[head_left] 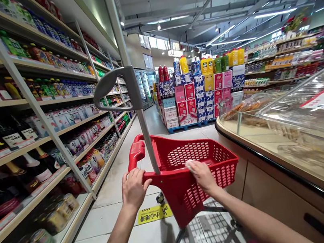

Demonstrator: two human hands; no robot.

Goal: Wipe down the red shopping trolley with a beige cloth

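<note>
A red plastic shopping cart (176,200) stands in front of me, its perforated basket holding nothing that I can see. My left hand (133,187) is closed over the near end of its red handle (136,153), thumb pointing right. On the basket's near rim rests my right hand (203,175), fingers pressed round a small crumpled white cloth (189,164); most of the cloth is hidden under the fingers, and its exact material cannot be told. A grey metal pole (147,140) rises from the cart beside my left hand, with a grey loop grip (117,89) on it.
Shelves (73,163) of bottles and cans line the left side. A glass-topped food counter (237,134) runs close along the right. Stacked drink cartons (186,103) stand on a blue pallet (191,125) ahead. A yellow caution sticker (154,214) lies on the tiled floor.
</note>
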